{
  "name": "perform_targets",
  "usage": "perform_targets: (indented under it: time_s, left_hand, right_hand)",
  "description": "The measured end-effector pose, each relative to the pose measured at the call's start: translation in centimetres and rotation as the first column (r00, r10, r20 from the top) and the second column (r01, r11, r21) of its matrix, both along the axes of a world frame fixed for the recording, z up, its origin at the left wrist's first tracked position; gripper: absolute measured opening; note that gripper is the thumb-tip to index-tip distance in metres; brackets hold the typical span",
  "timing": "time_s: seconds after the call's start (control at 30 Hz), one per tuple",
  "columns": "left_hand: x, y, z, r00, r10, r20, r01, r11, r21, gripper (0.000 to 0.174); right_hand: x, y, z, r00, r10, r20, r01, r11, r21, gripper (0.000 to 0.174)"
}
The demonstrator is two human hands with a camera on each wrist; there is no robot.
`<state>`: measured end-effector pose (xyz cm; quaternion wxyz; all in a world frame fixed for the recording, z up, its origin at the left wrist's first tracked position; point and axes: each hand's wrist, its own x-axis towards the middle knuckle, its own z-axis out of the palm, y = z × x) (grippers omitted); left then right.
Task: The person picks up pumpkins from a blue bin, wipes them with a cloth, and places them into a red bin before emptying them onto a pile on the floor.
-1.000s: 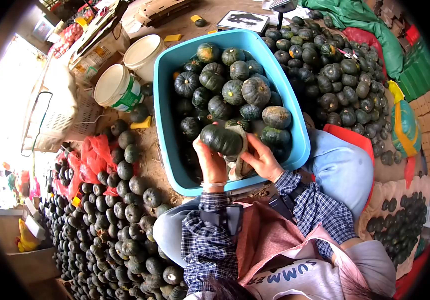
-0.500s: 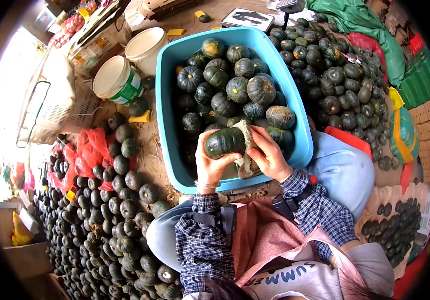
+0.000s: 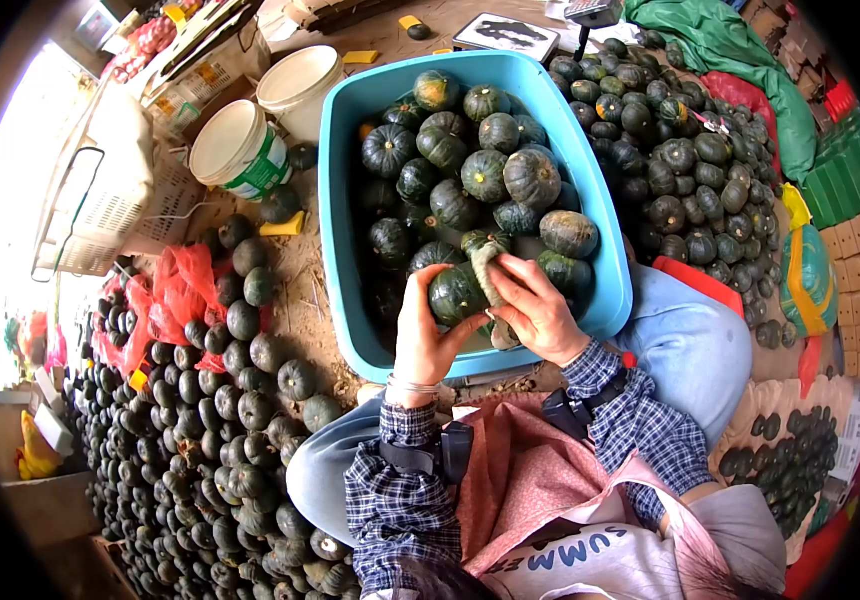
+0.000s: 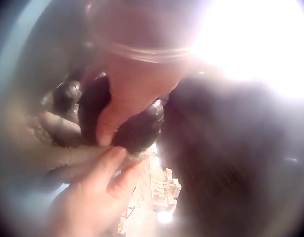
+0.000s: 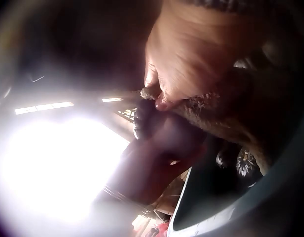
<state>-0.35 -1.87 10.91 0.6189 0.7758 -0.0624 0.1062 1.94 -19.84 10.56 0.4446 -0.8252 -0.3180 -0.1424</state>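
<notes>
Over the near part of a blue tub, my left hand grips a small dark green pumpkin by its left side, thumb on the near face. My right hand holds a greyish cloth against the pumpkin's right side. In the left wrist view, the left thumb lies across the dark pumpkin, and the right fingertips press at its edge beside the pale cloth. Bunched cloth hangs under the right hand in the right wrist view. More pumpkins fill the tub.
Heaps of pumpkins lie left and right of the tub. White buckets and a red net bag are at left. A scale stands behind the tub, and a red stool shows beside the knee.
The pumpkin has turned in the left hand, from lying lengthwise to showing a rounder end. The right hand has moved the cloth up along the pumpkin's right side.
</notes>
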Motion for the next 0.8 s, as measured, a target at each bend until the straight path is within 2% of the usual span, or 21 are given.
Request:
perform_targets:
  time_s: [0.03, 0.07, 0.1, 0.17, 0.2, 0.23, 0.3, 0.33, 0.37, 0.43, 0.47, 0.5, 0.53, 0.57, 0.6, 0.63, 0.7, 0.73, 0.77, 0.8]
  left_hand:
    - [-0.1, 0.2, 0.2, 1.0, 0.016, 0.022, -0.02, 0.974, 0.225, 0.062]
    - [-0.1, 0.2, -0.2, 0.998, 0.013, 0.055, -0.029, 0.948, 0.316, 0.06]
    - [0.0, -0.1, -0.3, 0.996, -0.004, 0.093, -0.047, 0.838, 0.543, 0.049]
    - [-0.3, -0.5, -3.3, 0.987, 0.008, 0.161, -0.091, 0.854, 0.513, 0.046]
    - [-0.5, -0.7, -4.8, 0.987, 0.027, 0.158, -0.092, 0.902, 0.422, 0.056]
    - [-0.7, -1.4, -5.1, 0.969, 0.127, 0.211, -0.197, 0.915, 0.352, 0.057]
    - [-1.4, -1.6, -4.5, 0.986, 0.166, -0.009, -0.16, 0.962, 0.221, 0.059]
    - [-1.4, -1.4, -5.2, 0.987, 0.15, -0.06, -0.138, 0.976, 0.169, 0.061]
    - [-1.4, -1.3, -6.0, 0.987, 0.15, -0.059, -0.138, 0.976, 0.17, 0.061]
    - [-1.8, -1.0, -6.1, 0.979, 0.094, -0.183, -0.136, 0.963, -0.232, 0.061]
    - [-1.9, -0.7, -5.8, 0.979, 0.094, -0.183, -0.145, 0.947, -0.288, 0.064]
    - [-2.0, -0.4, -5.8, 0.983, 0.098, -0.157, -0.147, 0.929, -0.34, 0.065]
    - [-1.9, 0.0, -5.5, 0.988, 0.106, -0.116, -0.14, 0.929, -0.343, 0.066]
    - [-2.1, 0.4, -5.1, 0.99, 0.113, -0.079, -0.133, 0.93, -0.343, 0.068]
    - [-2.1, 0.7, -4.7, 0.99, 0.115, -0.079, -0.135, 0.934, -0.331, 0.068]
    - [-2.1, 0.8, -4.3, 0.992, 0.117, -0.049, -0.127, 0.919, -0.374, 0.068]
    - [-2.4, 1.2, -4.1, 0.992, 0.122, -0.024, -0.12, 0.902, -0.416, 0.068]
    - [-2.4, 1.4, -4.2, 0.989, 0.144, -0.041, -0.147, 0.891, -0.429, 0.068]
    - [-2.3, 1.5, -4.2, 0.985, 0.164, -0.056, -0.171, 0.88, -0.442, 0.069]
    - [-2.4, 1.6, -4.1, 0.982, 0.179, -0.065, -0.189, 0.877, -0.442, 0.068]
  right_hand:
    - [0.1, 0.0, 0.2, 0.999, 0.031, 0.022, -0.029, 0.998, -0.063, 0.045]
    - [0.1, 0.5, 0.3, 0.991, 0.041, 0.124, -0.03, 0.995, -0.091, 0.039]
    - [-0.1, 1.1, 1.0, 0.98, 0.108, 0.167, -0.067, 0.97, -0.234, 0.036]
    - [-0.6, 2.3, 0.1, 0.974, 0.084, 0.209, -0.019, 0.955, -0.297, 0.033]
    - [-0.3, 2.3, -0.4, 0.978, 0.098, 0.187, -0.044, 0.961, -0.273, 0.033]
    - [0.0, 2.2, -1.2, 0.988, 0.079, 0.13, -0.037, 0.954, -0.298, 0.033]
    - [0.9, 1.0, -2.9, 0.992, 0.09, -0.089, -0.104, 0.98, -0.169, 0.041]
    - [1.0, 0.7, -3.5, 0.976, 0.11, -0.187, -0.141, 0.977, -0.162, 0.044]
    - [1.3, 0.5, -4.2, 0.976, 0.11, -0.186, -0.141, 0.977, -0.161, 0.044]
    - [2.0, 0.3, -6.2, 0.922, 0.139, -0.361, -0.166, 0.985, -0.045, 0.043]
    - [2.6, -0.1, -7.5, 0.894, 0.095, -0.438, -0.149, 0.985, -0.09, 0.039]
    - [3.6, -0.7, -8.7, 0.939, 0.173, -0.298, -0.245, 0.944, -0.223, 0.038]
    - [2.9, -0.1, -7.1, 0.944, 0.011, -0.331, -0.185, 0.846, -0.5, 0.039]
    - [2.0, 0.6, -5.6, 0.936, -0.155, -0.316, -0.137, 0.666, -0.733, 0.039]
    - [2.4, 1.4, -6.1, 0.922, -0.163, -0.352, -0.217, 0.536, -0.816, 0.033]
    - [2.7, 2.9, -5.8, 0.917, -0.163, -0.364, -0.279, 0.392, -0.877, 0.034]
    - [2.9, 4.8, -10.4, 0.871, -0.164, -0.462, -0.392, 0.334, -0.857, 0.039]
    - [2.9, 5.4, -10.1, 0.92, -0.036, -0.39, -0.361, 0.308, -0.881, 0.028]
    - [3.3, 6.3, -9.8, 0.878, -0.099, -0.469, -0.452, 0.156, -0.878, 0.043]
    - [4.5, 6.1, -13.0, 0.864, 0.01, -0.503, -0.494, 0.201, -0.846, 0.035]
